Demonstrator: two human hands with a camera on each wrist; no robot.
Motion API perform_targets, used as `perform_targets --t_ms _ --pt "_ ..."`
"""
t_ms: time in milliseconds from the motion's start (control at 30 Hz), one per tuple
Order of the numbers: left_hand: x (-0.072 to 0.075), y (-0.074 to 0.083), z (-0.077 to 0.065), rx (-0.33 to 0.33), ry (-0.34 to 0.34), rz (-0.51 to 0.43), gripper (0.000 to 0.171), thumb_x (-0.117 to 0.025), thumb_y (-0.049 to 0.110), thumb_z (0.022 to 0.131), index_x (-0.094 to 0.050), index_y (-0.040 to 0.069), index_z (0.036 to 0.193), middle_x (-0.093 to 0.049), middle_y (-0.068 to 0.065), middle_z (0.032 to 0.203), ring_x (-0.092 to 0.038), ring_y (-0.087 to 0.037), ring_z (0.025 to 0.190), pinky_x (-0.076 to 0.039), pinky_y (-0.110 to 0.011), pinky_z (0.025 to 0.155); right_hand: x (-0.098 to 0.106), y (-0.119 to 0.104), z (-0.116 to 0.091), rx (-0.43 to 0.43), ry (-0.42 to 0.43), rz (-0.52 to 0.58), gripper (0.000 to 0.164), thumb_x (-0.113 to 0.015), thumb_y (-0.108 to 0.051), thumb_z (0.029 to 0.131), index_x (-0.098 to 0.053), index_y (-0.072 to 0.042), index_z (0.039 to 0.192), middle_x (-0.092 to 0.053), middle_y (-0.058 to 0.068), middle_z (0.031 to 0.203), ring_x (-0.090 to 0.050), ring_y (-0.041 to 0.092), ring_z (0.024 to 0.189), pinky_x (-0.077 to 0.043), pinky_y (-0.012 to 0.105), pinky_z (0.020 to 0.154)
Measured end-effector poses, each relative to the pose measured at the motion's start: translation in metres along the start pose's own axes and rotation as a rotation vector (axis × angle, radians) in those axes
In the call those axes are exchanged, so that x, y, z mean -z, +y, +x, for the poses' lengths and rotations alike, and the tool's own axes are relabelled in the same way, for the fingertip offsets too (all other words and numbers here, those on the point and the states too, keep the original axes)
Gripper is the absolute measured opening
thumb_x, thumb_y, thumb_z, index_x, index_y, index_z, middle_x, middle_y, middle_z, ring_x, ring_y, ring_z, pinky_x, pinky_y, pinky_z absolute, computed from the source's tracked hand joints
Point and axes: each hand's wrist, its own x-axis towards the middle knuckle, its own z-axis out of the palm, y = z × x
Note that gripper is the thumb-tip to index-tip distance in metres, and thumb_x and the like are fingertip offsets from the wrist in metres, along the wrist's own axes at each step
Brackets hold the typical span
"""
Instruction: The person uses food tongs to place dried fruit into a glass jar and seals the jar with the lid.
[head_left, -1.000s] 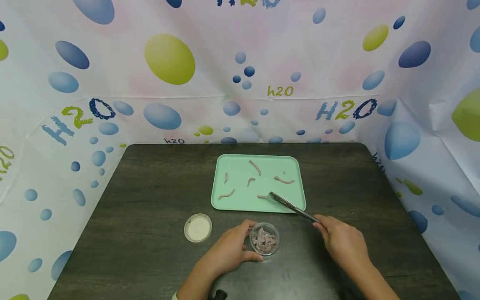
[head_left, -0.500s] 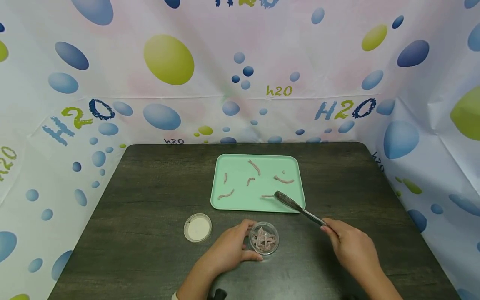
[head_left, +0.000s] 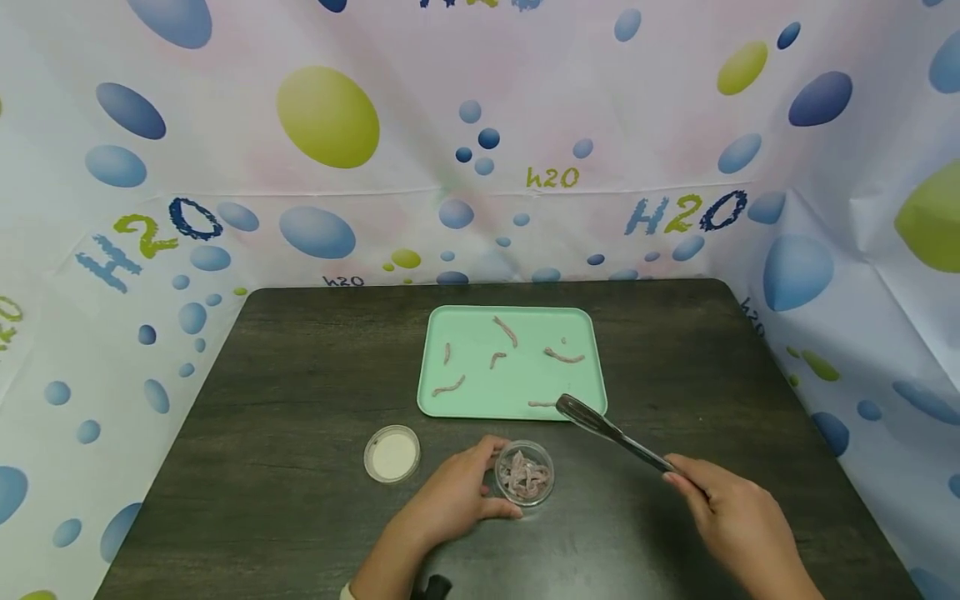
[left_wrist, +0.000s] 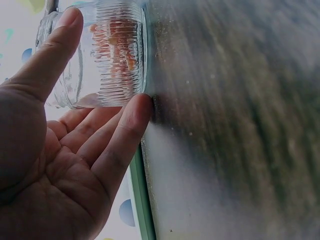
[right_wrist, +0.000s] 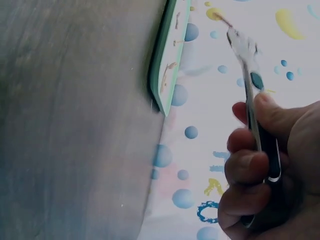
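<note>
My right hand (head_left: 738,512) grips metal tongs (head_left: 639,451), whose tips pinch one end of a thin pinkish worm-like strip (head_left: 542,404). In the right wrist view that strip (right_wrist: 223,20) sticks out from the tongs, held off the table. In the head view it overlaps the front edge of a mint-green tray (head_left: 480,408). My left hand (head_left: 453,493) holds a small clear glass jar (head_left: 551,483) upright on the table, thumb on one side and fingers on the other. Similar strips (head_left: 522,477) fill part of the jar.
Several strips (head_left: 565,357) lie scattered on the tray, along with a tiny crumb. A round lid (head_left: 392,454) with a pale inside rests left of the jar. The dark wood-look table (head_left: 300,375) ends at a bubble-printed backdrop (head_left: 420,150).
My right hand has drawn the tongs and the pinched strip rightward and toward me, from over the tray to its front edge. The left hand stays on the jar.
</note>
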Motion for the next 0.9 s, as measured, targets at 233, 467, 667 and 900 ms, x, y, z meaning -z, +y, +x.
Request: perform_targets --t_ms 233,467,667,900 --pt "0.0 0.0 0.0 0.008 -0.006 -0.01 0.085 -0.096 0.037 0.082 -0.053 0.012 0.15 -0.07 -0.017 0.147 -0.081 -0.026 0.101 -0.065 -0.038 0.093 -0.004 0.004 -0.01 0.032 -0.007 -0.013 0.029 -0.084 -0.018 0.095 -0.083 -0.013 0.123 -0.085 0.007 0.106 -0.081 0.026 0.084 -0.064 0.043 0.066" --pt "0.0 0.0 0.001 0.01 -0.005 0.004 0.084 -0.096 0.038 0.082 -0.053 0.011 0.149 -0.07 -0.018 0.146 -0.081 -0.027 0.101 -0.065 -0.038 0.094 -0.002 0.004 -0.024 0.082 0.05 -0.048 0.03 -0.089 -0.015 0.087 -0.084 -0.016 0.117 -0.084 -0.003 0.096 -0.078 0.018 0.074 -0.061 0.033 0.06" --pt "0.0 -0.001 0.001 0.002 0.004 0.021 0.084 -0.097 0.039 0.081 -0.054 0.012 0.148 -0.071 -0.016 0.145 -0.081 -0.023 0.098 -0.064 -0.038 0.094 0.0 0.003 -0.033 0.126 0.123 -0.067 0.032 -0.092 -0.015 0.082 -0.084 -0.019 0.113 -0.081 -0.01 0.09 -0.071 0.007 0.066 -0.056 0.026 0.054" --pt "-0.001 -0.002 0.002 -0.003 0.006 0.032 0.083 -0.096 0.041 0.081 -0.054 0.013 0.147 -0.071 -0.015 0.146 -0.081 -0.022 0.099 -0.064 -0.037 0.093 -0.003 0.003 -0.039 0.2 0.171 -0.065 0.031 -0.094 -0.016 0.077 -0.084 -0.024 0.106 -0.077 -0.014 0.084 -0.064 -0.003 0.06 -0.049 0.022 0.05"
